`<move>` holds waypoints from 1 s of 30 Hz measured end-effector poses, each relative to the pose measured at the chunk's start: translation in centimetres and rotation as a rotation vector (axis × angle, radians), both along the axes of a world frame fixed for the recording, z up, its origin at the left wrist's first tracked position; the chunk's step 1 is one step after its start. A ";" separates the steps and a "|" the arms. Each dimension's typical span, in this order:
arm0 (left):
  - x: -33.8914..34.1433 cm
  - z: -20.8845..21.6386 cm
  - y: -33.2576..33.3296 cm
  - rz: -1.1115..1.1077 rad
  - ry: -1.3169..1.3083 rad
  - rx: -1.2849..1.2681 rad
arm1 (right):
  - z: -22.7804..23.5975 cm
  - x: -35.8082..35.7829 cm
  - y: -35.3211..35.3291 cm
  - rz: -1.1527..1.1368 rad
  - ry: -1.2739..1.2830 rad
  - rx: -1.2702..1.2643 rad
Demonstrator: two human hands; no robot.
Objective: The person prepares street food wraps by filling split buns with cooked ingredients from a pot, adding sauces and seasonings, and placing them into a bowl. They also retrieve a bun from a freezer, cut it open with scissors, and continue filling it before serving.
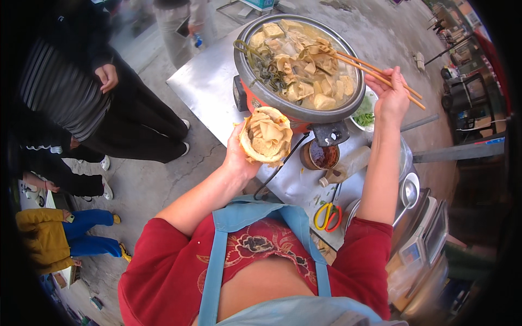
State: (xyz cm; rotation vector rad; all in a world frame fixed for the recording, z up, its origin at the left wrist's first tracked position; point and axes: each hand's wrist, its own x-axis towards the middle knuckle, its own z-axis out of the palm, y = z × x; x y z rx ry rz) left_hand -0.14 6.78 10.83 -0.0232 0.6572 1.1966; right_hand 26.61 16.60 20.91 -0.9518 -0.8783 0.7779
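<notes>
My left hand (pixel 237 156) is wrapped round a cup-shaped bread (pixel 265 136) stuffed with pale folded tofu skin, held in front of the pot. My right hand (pixel 389 96) grips a pair of long wooden chopsticks (pixel 370 69). Their tips reach into the wide electric pot (pixel 304 113), touching a clump of tofu skin (pixel 322 53); whether they pinch it I cannot tell. Around the clump, tofu chunks (pixel 273 30) and dark green kelp strips (pixel 260 68) sit in pale broth.
The pot stands on a metal table (pixel 204 81). Nearer me are a sauce tin (pixel 319 156), a plastic bottle (pixel 345 167), scissors (pixel 328 217) and a ladle (pixel 409 193). A bowl of chopped greens (pixel 365 111) sits right of the pot. Several people stand to the left.
</notes>
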 end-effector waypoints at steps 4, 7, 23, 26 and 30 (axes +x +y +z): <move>-0.1 -0.1 0.2 0.006 -0.010 0.005 | 2.2 0.9 -1.8 0.015 -0.014 0.091; -0.2 -0.1 0.4 -0.009 -0.007 -0.002 | 3.6 1.3 -2.9 0.019 -0.028 0.127; 0.0 -0.7 1.8 -0.071 0.072 -0.097 | 4.0 2.2 -5.1 0.062 -0.029 0.164; 0.0 -1.2 2.0 -0.068 0.032 -0.075 | 4.4 2.5 -5.7 0.136 -0.005 0.188; -0.2 -1.8 2.2 -0.059 0.048 -0.065 | 5.9 2.6 -6.7 0.353 0.049 0.177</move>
